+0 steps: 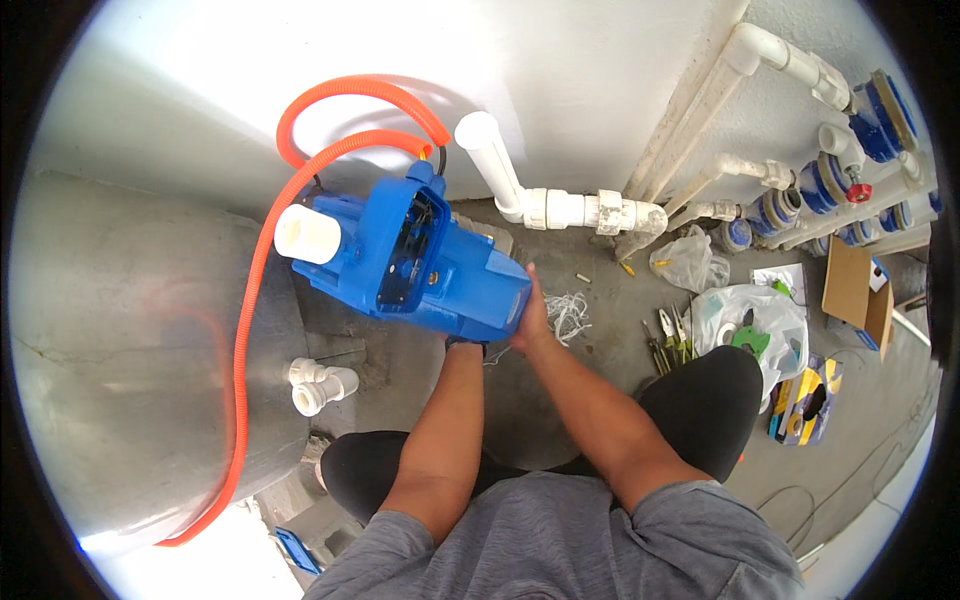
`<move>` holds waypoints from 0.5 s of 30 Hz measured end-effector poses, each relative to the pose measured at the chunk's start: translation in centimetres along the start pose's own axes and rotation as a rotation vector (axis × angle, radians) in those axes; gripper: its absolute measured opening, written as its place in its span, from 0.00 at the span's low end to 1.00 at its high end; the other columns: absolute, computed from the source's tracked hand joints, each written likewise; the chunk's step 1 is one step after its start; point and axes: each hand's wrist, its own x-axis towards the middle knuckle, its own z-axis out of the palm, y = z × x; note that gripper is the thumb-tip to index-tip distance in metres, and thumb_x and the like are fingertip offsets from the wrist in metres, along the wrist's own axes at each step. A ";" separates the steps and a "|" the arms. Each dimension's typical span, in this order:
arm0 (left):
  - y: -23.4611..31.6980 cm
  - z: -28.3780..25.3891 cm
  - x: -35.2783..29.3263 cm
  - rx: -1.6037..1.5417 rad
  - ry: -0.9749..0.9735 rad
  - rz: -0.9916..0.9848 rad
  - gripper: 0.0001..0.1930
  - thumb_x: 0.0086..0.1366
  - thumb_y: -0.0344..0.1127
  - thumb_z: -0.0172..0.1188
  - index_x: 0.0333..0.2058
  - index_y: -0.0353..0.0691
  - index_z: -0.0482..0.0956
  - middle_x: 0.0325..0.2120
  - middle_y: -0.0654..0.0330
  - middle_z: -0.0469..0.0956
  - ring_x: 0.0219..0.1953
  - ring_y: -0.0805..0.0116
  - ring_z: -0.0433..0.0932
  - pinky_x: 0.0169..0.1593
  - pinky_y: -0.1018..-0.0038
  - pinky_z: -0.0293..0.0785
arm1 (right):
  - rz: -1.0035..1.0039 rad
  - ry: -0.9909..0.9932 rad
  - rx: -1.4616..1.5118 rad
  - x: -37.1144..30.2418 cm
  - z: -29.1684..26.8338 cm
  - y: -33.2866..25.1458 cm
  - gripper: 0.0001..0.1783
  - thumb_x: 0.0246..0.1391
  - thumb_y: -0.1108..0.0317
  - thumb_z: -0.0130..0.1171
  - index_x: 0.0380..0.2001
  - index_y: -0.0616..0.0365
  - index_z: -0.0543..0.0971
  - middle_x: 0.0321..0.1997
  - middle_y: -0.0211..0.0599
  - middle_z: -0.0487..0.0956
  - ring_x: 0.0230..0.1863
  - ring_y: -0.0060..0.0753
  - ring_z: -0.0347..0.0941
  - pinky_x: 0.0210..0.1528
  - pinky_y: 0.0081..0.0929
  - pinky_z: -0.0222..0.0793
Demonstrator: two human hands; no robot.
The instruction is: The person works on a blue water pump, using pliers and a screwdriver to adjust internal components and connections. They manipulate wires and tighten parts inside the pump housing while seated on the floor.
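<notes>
A blue water pump [470, 285] is in front of me, tilted, with an oblong opening [412, 250] in its upper box showing dark inner parts. A short white pipe fitting [308, 235] sticks out at its left end. My right hand [533, 312] grips the pump's right end, its fingers partly out of sight beneath. My left forearm [450, 420] reaches under the pump's near side; a dark band shows at the wrist, and the pump's body hides that hand and its fingers. An orange corrugated conduit [245, 330] loops from the top of the box down to the lower left.
White pipework [590, 211] runs along the wall behind the pump. A metal tank [150, 350] stands at left beside a white elbow fitting [322, 388]. On the floor at right lie pliers [667, 340], a plastic bag [750, 315] and a cardboard box [850, 290]. Blue water meters [822, 185] line the far right.
</notes>
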 end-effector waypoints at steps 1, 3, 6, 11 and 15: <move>-0.2 0.1 0.3 0.017 0.002 0.018 0.48 0.68 0.77 0.32 0.74 0.47 0.55 0.74 0.54 0.56 0.74 0.47 0.54 0.75 0.44 0.50 | -0.025 -0.041 -0.032 0.3 0.1 -0.5 0.42 0.65 0.29 0.47 0.61 0.57 0.76 0.61 0.45 0.79 0.59 0.45 0.76 0.66 0.46 0.69; -0.3 0.4 0.8 0.059 0.004 0.052 0.48 0.68 0.78 0.32 0.74 0.47 0.55 0.74 0.54 0.56 0.74 0.47 0.54 0.75 0.44 0.50 | 0.007 -0.081 -0.061 1.3 0.0 -1.7 0.41 0.65 0.30 0.48 0.63 0.54 0.74 0.62 0.43 0.78 0.62 0.45 0.74 0.67 0.48 0.67; -0.8 1.3 1.3 0.083 -0.009 0.105 0.48 0.68 0.78 0.32 0.74 0.47 0.55 0.74 0.54 0.56 0.74 0.46 0.55 0.75 0.44 0.50 | -0.010 -0.034 -0.128 2.6 -0.4 -2.3 0.40 0.64 0.30 0.49 0.62 0.53 0.75 0.60 0.42 0.79 0.61 0.44 0.74 0.67 0.48 0.67; -1.5 2.1 0.9 0.251 0.180 0.403 0.48 0.68 0.78 0.33 0.73 0.46 0.57 0.73 0.51 0.58 0.73 0.45 0.58 0.74 0.43 0.52 | -0.029 -0.111 -0.116 2.9 -0.8 -2.1 0.40 0.64 0.31 0.49 0.63 0.53 0.74 0.63 0.41 0.78 0.62 0.45 0.74 0.68 0.48 0.67; -1.2 0.6 0.6 0.192 0.212 0.459 0.57 0.60 0.87 0.35 0.74 0.48 0.54 0.74 0.50 0.55 0.72 0.43 0.57 0.74 0.42 0.52 | 0.027 -0.026 -0.125 2.9 -1.1 -2.2 0.40 0.65 0.31 0.49 0.65 0.52 0.72 0.64 0.42 0.76 0.63 0.47 0.73 0.68 0.50 0.67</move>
